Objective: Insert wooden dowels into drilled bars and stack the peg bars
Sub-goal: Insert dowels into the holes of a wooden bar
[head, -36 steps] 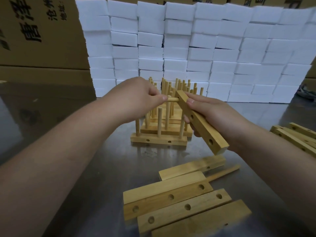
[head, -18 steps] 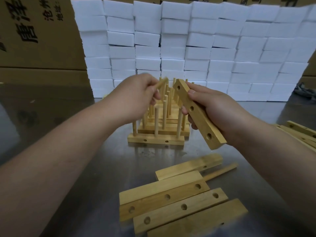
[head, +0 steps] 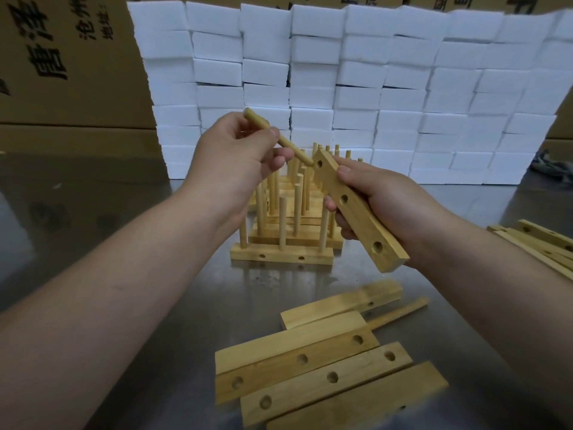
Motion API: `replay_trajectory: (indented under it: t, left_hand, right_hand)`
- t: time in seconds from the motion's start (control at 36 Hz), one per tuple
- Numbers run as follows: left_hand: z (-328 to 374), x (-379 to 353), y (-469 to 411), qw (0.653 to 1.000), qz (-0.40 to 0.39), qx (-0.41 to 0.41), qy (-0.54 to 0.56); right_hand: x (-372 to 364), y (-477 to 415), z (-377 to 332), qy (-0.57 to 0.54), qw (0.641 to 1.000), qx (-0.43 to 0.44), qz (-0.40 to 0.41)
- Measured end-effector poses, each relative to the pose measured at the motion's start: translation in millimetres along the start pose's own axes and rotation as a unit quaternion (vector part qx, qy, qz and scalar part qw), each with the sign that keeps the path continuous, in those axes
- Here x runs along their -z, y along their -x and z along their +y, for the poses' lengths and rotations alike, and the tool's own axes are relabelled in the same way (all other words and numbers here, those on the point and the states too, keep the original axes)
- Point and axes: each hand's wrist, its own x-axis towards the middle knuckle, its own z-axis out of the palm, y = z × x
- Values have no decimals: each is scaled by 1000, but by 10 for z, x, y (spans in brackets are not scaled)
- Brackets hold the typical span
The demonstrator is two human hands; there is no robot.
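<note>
My right hand grips a drilled wooden bar tilted in the air, its three holes facing me. My left hand pinches a wooden dowel slanting down to the right; the dowel's tip sits at the bar's top hole. Behind both hands stands a stack of finished peg bars with upright dowels, partly hidden by my hands. Several loose drilled bars lie flat near the front edge of the metal table.
More bars lie at the right edge. A thin loose stick lies beside the flat bars. A wall of white foam blocks stands behind the stack, with cardboard boxes at the back left.
My left hand rose and turned the dowel from lying level against the bar's end to slanting with its tip at the top hole. My right hand rotated the bar so its holes face me.
</note>
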Motion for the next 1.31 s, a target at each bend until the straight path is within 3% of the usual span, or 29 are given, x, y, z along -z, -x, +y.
replay_trajectory:
  t: [0.31, 0.56, 0.67, 0.75, 0.92, 1.0, 1.17, 1.31]
  left_hand:
    - [-5, -25, 50, 1000, -17, -13, -13]
    - [27, 39, 64, 960, -56, -57, -267]
    - [55, 69, 57, 942, -77, -72, -320]
    - [48, 91, 50, 906, -89, -101, -401]
    - [32, 152, 37, 796, -90, -224, -555]
    - [24, 167, 29, 774, -94, -254, -573]
    - [-37, 161, 60, 771, -96, -249, -578]
    - [-60, 143, 73, 796, -94, -222, -555]
  right_hand:
    - [16, -7, -7, -4, 1000, 0, 18]
    - [63, -14, -44, 1, 999, 6, 54]
    - [65, -1, -68, 26, 999, 11, 44]
    - [57, 29, -87, 80, 995, 36, 38]
    - [25, 77, -100, 142, 987, 70, 40]
    - [21, 83, -90, 149, 986, 68, 35]
    - [9, 106, -49, 178, 979, 91, 41]
    - [3, 113, -46, 184, 976, 104, 50]
